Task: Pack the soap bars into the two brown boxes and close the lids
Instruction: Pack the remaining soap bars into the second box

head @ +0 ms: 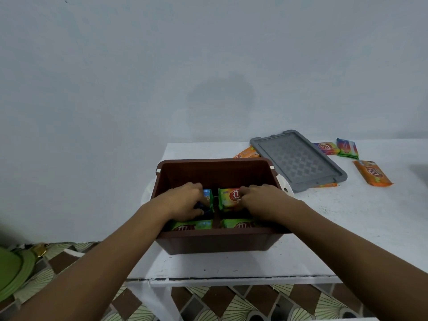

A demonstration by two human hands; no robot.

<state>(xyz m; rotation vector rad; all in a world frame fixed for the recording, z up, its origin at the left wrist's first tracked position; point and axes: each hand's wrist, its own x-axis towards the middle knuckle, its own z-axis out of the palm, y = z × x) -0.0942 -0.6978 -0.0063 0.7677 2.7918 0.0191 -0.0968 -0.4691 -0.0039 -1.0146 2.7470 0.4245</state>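
Note:
A brown box (217, 242) stands open on the white table, with both my hands inside it. My left hand (185, 201) is closed on a blue-and-green wrapped soap bar (208, 198) at the box's left. My right hand (261, 201) grips a green-and-orange soap bar (228, 198) at the right. Two green bars (196, 225) (238, 224) lie along the near wall inside. Only one brown box is in view.
A grey lid (298, 158) lies flat behind the box to the right, resting on an orange bar (246, 154). Loose soap bars (372, 173) (347, 148) (325, 148) lie on the table (347, 228) at far right. A green plate (14, 269) sits on the patterned floor at left.

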